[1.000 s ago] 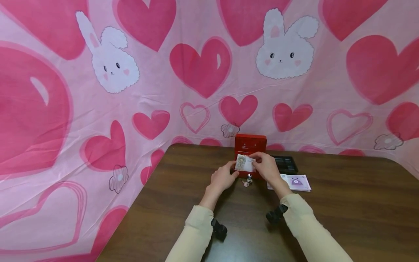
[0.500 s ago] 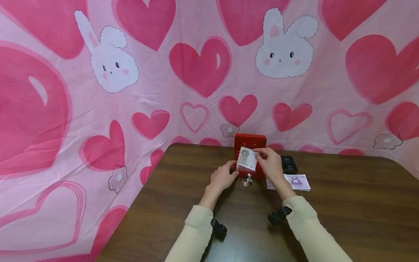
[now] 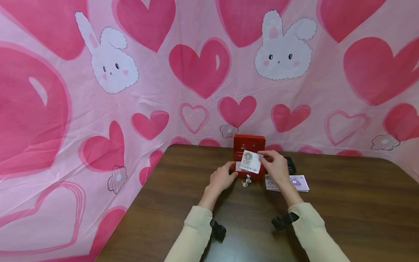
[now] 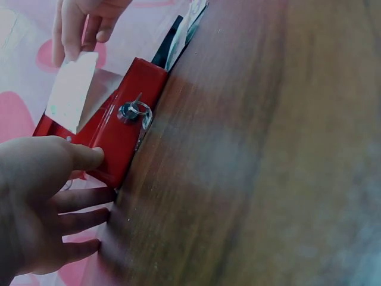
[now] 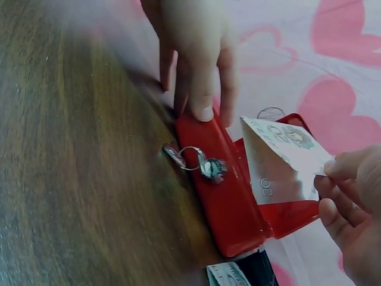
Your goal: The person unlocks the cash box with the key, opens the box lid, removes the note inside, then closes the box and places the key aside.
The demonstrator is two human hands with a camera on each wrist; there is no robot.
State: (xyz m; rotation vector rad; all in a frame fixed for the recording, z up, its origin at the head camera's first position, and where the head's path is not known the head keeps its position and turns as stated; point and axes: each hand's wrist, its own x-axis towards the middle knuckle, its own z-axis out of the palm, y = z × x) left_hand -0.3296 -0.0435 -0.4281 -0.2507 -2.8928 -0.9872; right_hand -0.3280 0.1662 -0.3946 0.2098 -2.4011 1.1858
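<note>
A red cash box point(image 3: 243, 175) stands with its lid raised at the back of the table. Keys on a ring point(image 5: 189, 159) hang from the lock in its front wall. My left hand point(image 3: 222, 177) rests against the box's left end, thumb on the front edge, other fingers fairly straight along the side. Over the box, my right hand point(image 3: 276, 166) pinches a pale banknote point(image 3: 251, 162) by its right edge between thumb and fingers. Lower down, another pale piece of paper point(image 3: 238, 166) shows at the box's left; part of it is hidden behind the held note.
Purple play banknotes point(image 3: 299, 182) lie on the wooden table point(image 3: 353, 203) right of the box, partly covered by the right forearm. Behind them is a black tray point(image 3: 290, 165). A pink cloth point(image 3: 150, 87) with hearts and rabbits hangs along the back.
My right hand has lifted the banknote from low in the box and moved it up and right, tilting it. The paper at the box's left has come into view. The left hand stays put.
</note>
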